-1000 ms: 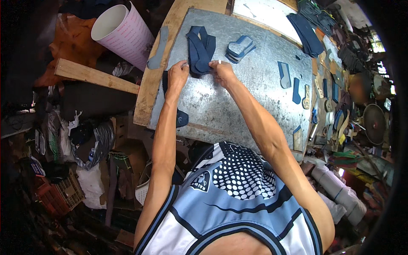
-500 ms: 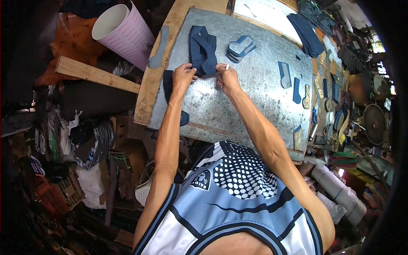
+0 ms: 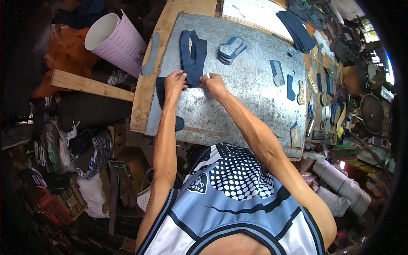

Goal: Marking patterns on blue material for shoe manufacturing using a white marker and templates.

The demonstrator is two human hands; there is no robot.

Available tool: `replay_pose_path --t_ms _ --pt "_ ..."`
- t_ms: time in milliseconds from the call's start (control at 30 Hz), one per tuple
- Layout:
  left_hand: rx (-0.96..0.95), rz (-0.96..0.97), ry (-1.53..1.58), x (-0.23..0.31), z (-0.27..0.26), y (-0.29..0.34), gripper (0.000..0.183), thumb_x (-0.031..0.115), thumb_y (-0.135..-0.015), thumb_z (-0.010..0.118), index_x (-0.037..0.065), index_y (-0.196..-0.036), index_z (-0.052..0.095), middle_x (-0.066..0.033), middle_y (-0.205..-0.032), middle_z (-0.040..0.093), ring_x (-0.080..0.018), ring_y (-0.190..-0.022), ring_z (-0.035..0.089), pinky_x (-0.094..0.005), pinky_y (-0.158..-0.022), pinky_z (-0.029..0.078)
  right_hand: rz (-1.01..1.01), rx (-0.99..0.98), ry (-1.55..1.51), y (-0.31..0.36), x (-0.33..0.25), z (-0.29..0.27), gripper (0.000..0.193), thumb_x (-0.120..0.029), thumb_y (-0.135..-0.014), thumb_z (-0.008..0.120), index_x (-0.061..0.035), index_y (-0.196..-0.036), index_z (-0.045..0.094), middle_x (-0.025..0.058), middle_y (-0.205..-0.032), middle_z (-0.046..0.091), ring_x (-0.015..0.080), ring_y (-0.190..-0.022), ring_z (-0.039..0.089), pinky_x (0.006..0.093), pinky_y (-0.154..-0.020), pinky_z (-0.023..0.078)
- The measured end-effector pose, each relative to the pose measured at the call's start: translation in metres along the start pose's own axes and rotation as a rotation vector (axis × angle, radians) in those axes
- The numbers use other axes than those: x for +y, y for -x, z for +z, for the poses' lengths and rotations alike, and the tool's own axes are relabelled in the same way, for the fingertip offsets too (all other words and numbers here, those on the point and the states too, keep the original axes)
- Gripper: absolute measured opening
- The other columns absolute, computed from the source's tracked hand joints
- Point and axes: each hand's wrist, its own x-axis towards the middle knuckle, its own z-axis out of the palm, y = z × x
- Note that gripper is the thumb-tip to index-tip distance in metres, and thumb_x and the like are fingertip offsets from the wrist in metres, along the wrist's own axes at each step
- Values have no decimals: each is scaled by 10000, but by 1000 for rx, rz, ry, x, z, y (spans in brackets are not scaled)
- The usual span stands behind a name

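A dark blue, flat strip of material (image 3: 198,62) lies bent into a narrow loop on the metal-topped table (image 3: 238,102), its near ends brought together. My left hand (image 3: 175,85) pinches the left side of its near end. On the other side, the fingers of my right hand (image 3: 213,86) are closed at the right edge of that end. A thin white stick (image 3: 208,75) juts from between the right fingers; its kind cannot be made out. Another dark blue piece (image 3: 161,89) lies partly hidden by my left forearm.
Right of the loop sits a small stack of blue-and-grey cut pieces (image 3: 232,49). Several similar pieces (image 3: 277,73) lie along the table's right side. A grey strip (image 3: 149,57) rests on the wooden left edge. Beyond it stand a white roll (image 3: 112,42) and a wooden beam (image 3: 91,86).
The strip's crossed upper part has straightened into an open loop, and its near ends now lie together. Both hands stay on it. The whole view has shifted slightly.
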Motion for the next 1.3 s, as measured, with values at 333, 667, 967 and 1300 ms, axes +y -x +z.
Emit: replay_pose_path --t_ms 333,667,967,1300 --pt "-54 -17 47 3 4 3 466 129 -926 665 -97 -1303 509 -174 -1014 674 -198 -759 694 -256 -587 560 98 -15 -302 -14 -5 -13 75 -88 -887 655 -62 -919 593 61 -728 618 90 -414 417 256 -319 270" --pt "-60 -41 144 1 -2 4 444 163 -919 684 -83 -1256 531 -161 -961 689 -189 -717 698 -247 -553 544 36 -71 -241 -7 -7 -7 122 -84 -877 676 -35 -936 582 69 -725 626 94 -410 428 247 -316 287" --pt "-101 -68 193 6 6 8 414 164 -934 669 -72 -1244 527 -156 -978 670 -212 -773 709 -255 -579 558 156 -120 -219 -15 -9 -13 149 -152 -875 709 -69 -828 594 27 -654 577 86 -393 381 256 -329 252" --pt "-178 -95 112 4 10 14 356 210 -940 652 -45 -1178 583 -172 -957 685 -227 -732 700 -285 -584 557 202 -80 -269 5 -14 -37 244 -194 -878 706 -104 -737 529 -25 -594 456 70 -414 319 261 -363 237"
